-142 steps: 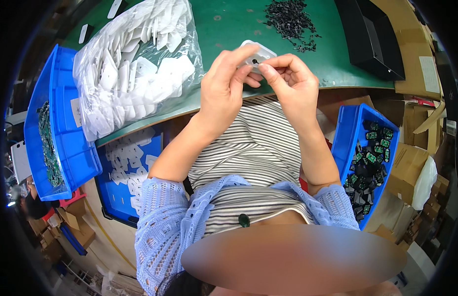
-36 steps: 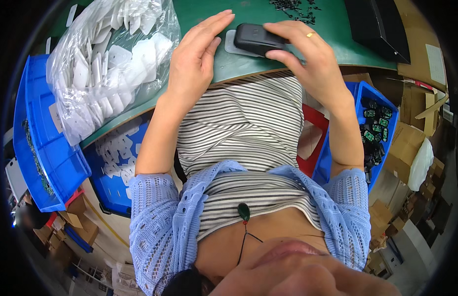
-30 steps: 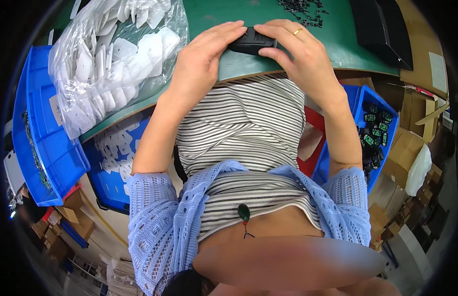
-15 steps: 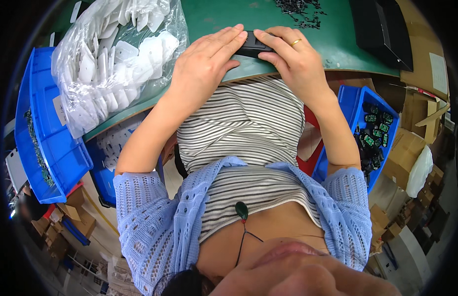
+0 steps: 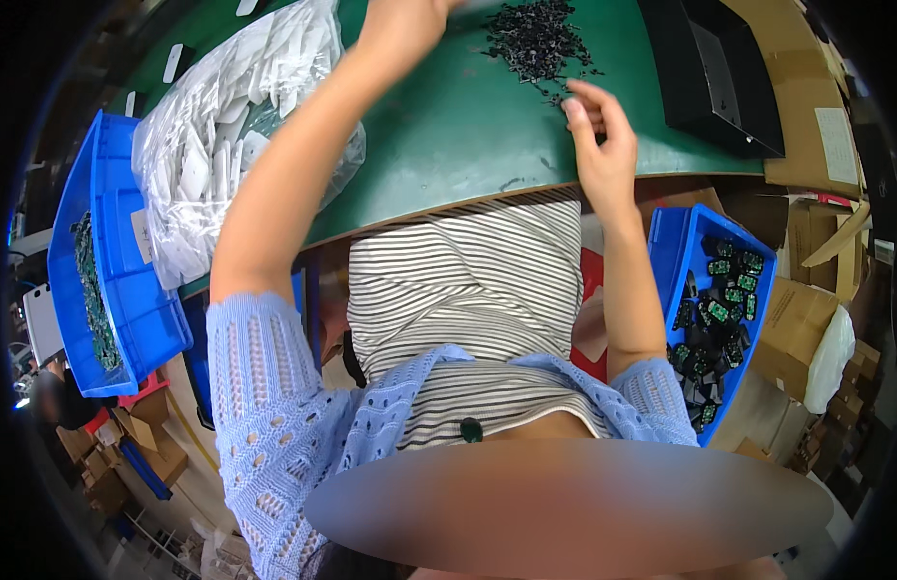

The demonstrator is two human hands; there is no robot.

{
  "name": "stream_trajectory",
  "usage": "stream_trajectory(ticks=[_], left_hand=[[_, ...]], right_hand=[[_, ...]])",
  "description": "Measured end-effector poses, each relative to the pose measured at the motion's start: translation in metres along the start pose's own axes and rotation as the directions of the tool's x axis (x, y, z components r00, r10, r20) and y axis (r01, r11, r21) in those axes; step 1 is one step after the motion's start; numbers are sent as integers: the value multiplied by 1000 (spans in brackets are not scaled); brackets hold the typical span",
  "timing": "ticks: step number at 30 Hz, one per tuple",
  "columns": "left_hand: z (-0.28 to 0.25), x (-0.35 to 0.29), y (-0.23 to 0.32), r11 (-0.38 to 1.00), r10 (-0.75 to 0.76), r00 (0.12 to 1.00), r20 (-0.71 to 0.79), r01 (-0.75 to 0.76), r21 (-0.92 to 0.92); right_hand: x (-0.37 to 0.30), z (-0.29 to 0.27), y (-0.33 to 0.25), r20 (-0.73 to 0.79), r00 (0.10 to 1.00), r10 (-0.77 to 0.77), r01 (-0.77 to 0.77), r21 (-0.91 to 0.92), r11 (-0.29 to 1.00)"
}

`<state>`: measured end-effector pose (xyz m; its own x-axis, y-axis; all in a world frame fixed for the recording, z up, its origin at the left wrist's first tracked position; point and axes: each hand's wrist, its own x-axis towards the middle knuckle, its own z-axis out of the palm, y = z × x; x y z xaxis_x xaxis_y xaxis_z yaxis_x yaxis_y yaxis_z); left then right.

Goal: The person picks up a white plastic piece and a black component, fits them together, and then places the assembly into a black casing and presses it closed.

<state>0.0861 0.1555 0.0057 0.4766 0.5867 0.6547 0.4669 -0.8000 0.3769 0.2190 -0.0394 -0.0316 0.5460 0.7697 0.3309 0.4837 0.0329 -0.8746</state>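
Note:
My left hand point(image 5: 405, 29) reaches to the upper edge of the view, over the far side of the green table. Its fingers are blurred and partly cut off, so what it holds, if anything, does not show. At the near edge of a heap of small black pieces point(image 5: 537, 43), my right hand point(image 5: 606, 145) is bent, thumb and forefinger tips close together in a pinch. Anything between those tips is too small to make out. The black case is no longer visible.
A clear plastic bag point(image 5: 216, 164) of white plates covers the table's left side. A blue bin point(image 5: 163, 319) with circuit boards stands left of it. At right are a black box point(image 5: 724, 87), a cardboard box point(image 5: 806, 121) and a blue bin point(image 5: 666, 242) of black parts with green boards.
Both hands were together on a black case near the table edge. They have parted: the left has moved up and away, the right has come to the small black pieces.

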Motion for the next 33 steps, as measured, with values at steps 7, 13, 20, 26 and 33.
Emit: stream_trajectory(ticks=[7,13,20,26,33], left_hand=[[117,128,-142,410,-537,657,529,751,-518],[103,153,-207,87,-388,252,887,968,-237],[9,141,-109,885,-248,720,648,440,-150],[-155,37,-2,954,-290,520,803,223,200],[-174,-103,-34,944,-223,797,562,31,330]], right_hand=[[-15,15,-2,6,941,-338,307,-432,848],[-19,19,-11,28,951,-309,294,-398,869],[-9,6,-12,-83,993,-80,37,-428,903],[12,18,-11,46,977,-209,203,-508,837],[17,15,-3,75,947,-311,303,-521,798]])
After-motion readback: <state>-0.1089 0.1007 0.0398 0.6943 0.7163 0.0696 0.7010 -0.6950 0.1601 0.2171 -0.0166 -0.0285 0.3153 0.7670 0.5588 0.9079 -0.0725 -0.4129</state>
